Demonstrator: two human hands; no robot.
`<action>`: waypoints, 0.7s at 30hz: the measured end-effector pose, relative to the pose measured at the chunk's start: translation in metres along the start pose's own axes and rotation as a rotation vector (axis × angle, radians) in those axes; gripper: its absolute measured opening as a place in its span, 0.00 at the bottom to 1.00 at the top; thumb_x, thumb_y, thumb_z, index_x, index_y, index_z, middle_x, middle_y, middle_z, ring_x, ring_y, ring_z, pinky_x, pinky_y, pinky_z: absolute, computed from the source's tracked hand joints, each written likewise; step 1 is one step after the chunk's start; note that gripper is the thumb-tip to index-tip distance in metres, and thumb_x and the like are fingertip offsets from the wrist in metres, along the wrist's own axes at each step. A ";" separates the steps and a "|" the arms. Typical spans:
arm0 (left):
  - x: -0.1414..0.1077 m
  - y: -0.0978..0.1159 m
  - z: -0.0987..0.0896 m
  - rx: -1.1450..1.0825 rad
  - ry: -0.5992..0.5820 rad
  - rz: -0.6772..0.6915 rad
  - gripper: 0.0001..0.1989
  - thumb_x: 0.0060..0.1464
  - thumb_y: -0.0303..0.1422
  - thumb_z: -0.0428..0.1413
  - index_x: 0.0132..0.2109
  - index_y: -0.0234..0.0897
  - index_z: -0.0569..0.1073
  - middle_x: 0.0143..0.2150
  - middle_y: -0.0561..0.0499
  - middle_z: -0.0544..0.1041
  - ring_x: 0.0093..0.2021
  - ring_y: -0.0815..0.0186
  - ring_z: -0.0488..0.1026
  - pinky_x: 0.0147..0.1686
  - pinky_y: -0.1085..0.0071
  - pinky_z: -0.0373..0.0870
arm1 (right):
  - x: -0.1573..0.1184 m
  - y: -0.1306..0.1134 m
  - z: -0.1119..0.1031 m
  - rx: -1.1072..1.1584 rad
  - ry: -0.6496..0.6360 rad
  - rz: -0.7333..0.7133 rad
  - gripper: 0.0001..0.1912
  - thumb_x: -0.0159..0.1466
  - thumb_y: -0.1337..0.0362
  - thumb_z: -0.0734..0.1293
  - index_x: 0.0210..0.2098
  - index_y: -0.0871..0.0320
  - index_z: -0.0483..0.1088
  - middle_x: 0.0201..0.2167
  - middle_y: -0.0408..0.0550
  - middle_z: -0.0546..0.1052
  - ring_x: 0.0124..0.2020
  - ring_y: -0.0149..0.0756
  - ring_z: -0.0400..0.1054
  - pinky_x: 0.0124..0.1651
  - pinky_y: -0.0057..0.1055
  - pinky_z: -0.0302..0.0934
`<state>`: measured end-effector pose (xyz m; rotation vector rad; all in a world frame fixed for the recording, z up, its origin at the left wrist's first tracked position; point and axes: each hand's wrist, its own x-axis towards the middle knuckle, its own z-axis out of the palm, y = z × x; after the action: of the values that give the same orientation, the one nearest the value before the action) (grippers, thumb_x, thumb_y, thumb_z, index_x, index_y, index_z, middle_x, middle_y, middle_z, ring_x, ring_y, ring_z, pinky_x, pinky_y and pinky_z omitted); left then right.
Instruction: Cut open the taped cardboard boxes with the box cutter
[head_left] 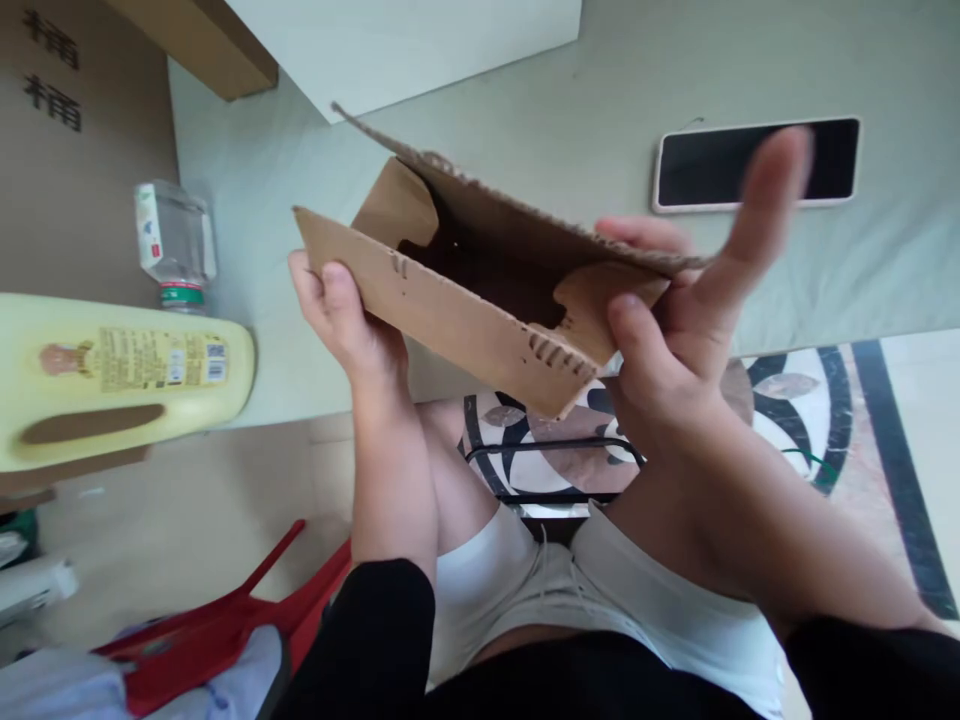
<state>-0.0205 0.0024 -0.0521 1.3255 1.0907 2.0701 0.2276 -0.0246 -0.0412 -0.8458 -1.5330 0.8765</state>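
Cardboard box [457, 310] held aloft at the table's [900, 260] near edge, mouth tilted up toward the wearer, presumably so its interior can be seen. Left hand [349, 320] closed on the left end, thumb on the near flap, fingers mostly hidden. Right hand [667, 330] partly closed about the right end, index finger extended away, blurred. Phone [705, 170] lies back from that edge.

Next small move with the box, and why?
Probably fold the right end flap inward with the right hand: its thumb is at that flap, the left hand grips the box's other end, and both long flaps stand open.
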 end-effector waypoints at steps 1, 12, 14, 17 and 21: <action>0.001 -0.002 -0.002 0.012 -0.004 -0.009 0.21 0.56 0.48 0.61 0.38 0.35 0.63 0.32 0.55 0.61 0.34 0.73 0.65 0.40 0.73 0.61 | 0.001 0.001 0.000 -0.008 0.004 -0.056 0.27 0.69 0.52 0.59 0.67 0.32 0.53 0.62 0.37 0.67 0.61 0.40 0.67 0.67 0.44 0.64; 0.019 -0.008 -0.021 -0.002 -0.166 -0.065 0.27 0.46 0.45 0.66 0.52 0.43 0.72 0.33 0.55 0.67 0.34 0.68 0.69 0.39 0.70 0.65 | 0.006 0.001 0.004 -0.066 0.037 -0.074 0.19 0.69 0.47 0.59 0.42 0.51 0.74 0.54 0.47 0.73 0.59 0.49 0.68 0.68 0.57 0.60; 0.019 -0.009 -0.023 0.012 -0.144 -0.052 0.25 0.47 0.46 0.66 0.50 0.41 0.75 0.38 0.52 0.71 0.40 0.66 0.72 0.44 0.68 0.68 | 0.008 0.001 0.007 -0.080 0.037 -0.051 0.22 0.69 0.43 0.58 0.41 0.51 0.74 0.54 0.47 0.72 0.60 0.50 0.67 0.69 0.59 0.58; 0.017 -0.010 -0.023 0.112 -0.117 -0.030 0.22 0.49 0.50 0.65 0.46 0.42 0.77 0.50 0.51 0.76 0.54 0.61 0.73 0.58 0.64 0.69 | 0.008 -0.004 0.008 -0.045 0.024 -0.035 0.24 0.69 0.42 0.56 0.39 0.50 0.75 0.54 0.44 0.72 0.61 0.50 0.66 0.71 0.58 0.57; 0.014 -0.008 -0.018 0.136 -0.115 -0.028 0.22 0.48 0.54 0.65 0.42 0.44 0.76 0.55 0.53 0.77 0.63 0.57 0.70 0.67 0.59 0.64 | 0.004 -0.010 0.009 -0.066 0.014 0.007 0.27 0.69 0.40 0.55 0.37 0.51 0.76 0.55 0.43 0.72 0.61 0.50 0.65 0.72 0.58 0.57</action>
<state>-0.0430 0.0106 -0.0553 1.4655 1.2107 1.9031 0.2176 -0.0259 -0.0316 -0.9041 -1.5550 0.8275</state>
